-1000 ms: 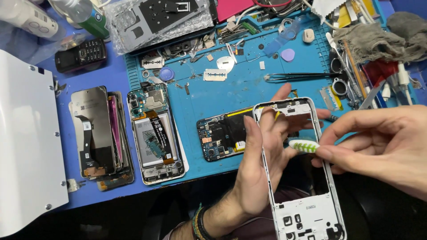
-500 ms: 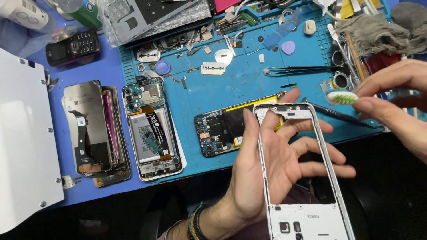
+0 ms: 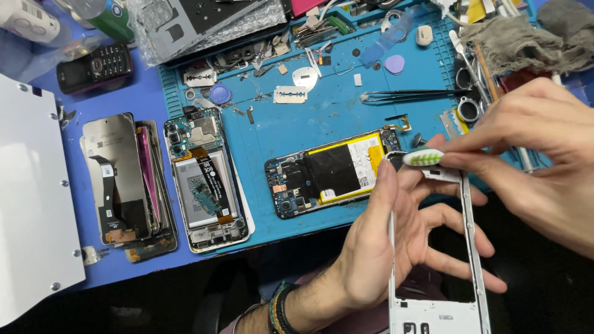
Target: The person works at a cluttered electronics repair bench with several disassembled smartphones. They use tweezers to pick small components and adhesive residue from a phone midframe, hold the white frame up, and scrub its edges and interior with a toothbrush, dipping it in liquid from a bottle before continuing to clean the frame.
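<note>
Phone frame cut off at bottom edge. Left hand half-curled, gripping frame; right hand pinching small brush at frame's top.

Left hand cradles the white phone frame off the table's near edge while the right hand pinches a small white-and-green brush at the frame's top, just beside the opened phone with yellow battery on the blue mat.
</note>
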